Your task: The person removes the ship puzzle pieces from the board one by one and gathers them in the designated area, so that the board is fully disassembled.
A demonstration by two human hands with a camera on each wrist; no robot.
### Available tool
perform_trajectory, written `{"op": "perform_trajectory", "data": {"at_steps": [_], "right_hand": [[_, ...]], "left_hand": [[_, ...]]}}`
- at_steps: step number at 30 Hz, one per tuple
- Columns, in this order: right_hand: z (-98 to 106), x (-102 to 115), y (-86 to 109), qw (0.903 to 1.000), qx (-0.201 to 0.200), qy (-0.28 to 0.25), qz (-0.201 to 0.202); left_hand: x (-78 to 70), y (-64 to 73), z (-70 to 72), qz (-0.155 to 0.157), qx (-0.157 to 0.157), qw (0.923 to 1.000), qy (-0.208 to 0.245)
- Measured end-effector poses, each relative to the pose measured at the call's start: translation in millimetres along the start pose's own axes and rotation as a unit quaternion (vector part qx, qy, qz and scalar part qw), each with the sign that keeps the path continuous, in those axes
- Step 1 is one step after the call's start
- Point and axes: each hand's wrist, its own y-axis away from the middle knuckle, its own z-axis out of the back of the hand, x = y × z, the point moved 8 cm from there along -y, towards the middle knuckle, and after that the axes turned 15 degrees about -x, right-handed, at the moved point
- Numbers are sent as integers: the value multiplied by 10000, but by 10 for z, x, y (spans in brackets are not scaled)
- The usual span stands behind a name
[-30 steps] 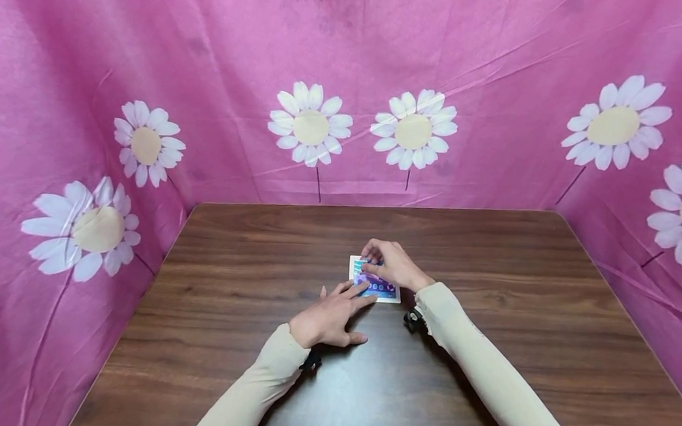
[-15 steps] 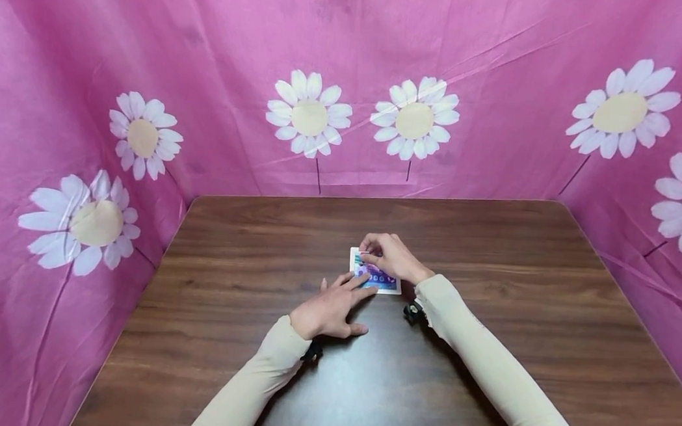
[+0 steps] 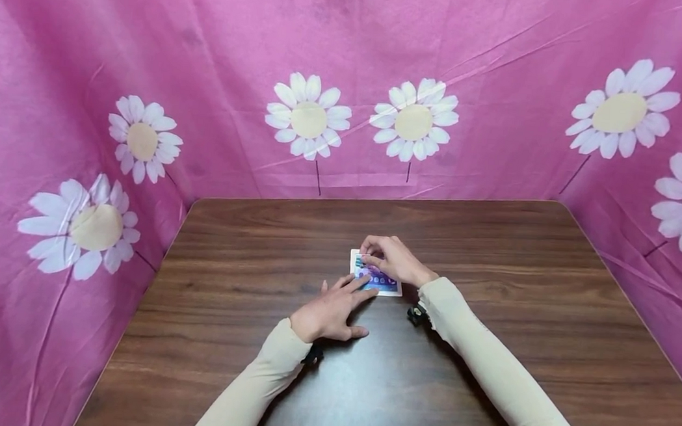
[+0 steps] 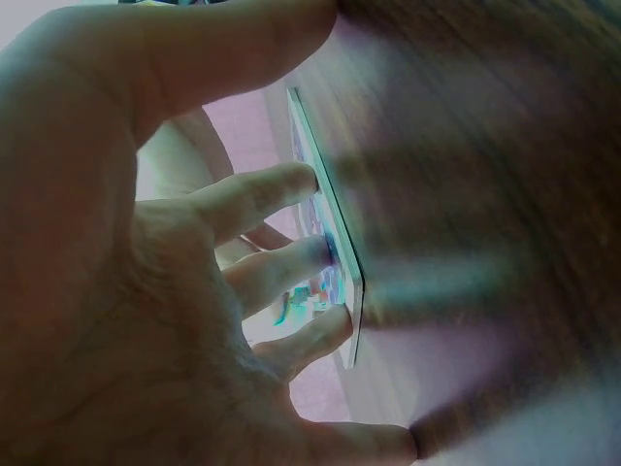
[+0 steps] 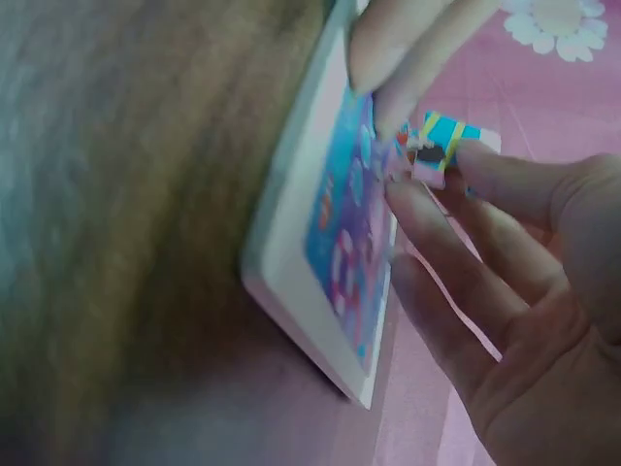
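Note:
A small picture puzzle (image 3: 386,284) with a white frame and a blue and purple print lies flat on the brown table. My left hand (image 3: 326,313) reaches in from the near left, its spread fingertips resting on the puzzle's lower left part. In the left wrist view those fingers (image 4: 281,267) are nearly straight and touch the board (image 4: 344,254). Over the puzzle's upper part, my right hand (image 3: 395,259) pinches a striped puzzle piece (image 5: 446,136) between thumb and fingers. This piece stands tilted up from the board (image 5: 291,291). The hands cover part of the picture.
The wooden table (image 3: 245,246) stretches out on all sides of the puzzle. A pink cloth (image 3: 221,69) with white daisies hangs behind it and along both sides. Each wrist carries a small black device (image 3: 417,315).
The whole scene has shifted slightly upward in the head view. My right thumb and fingers have drawn together on the striped piece, which now tilts up. The left hand stays on the puzzle.

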Motion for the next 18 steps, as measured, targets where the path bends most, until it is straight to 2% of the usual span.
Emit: {"op": "perform_trajectory", "data": {"at_steps": [12,18], "right_hand": [[145,-74,27,9992,-351,-181,35],[315,-214,56,9975,-656,-79,-263]], "left_hand": [[27,4,-20,73,30,10000,-46],[13,0,-6,18,-84,10000,13]]}}
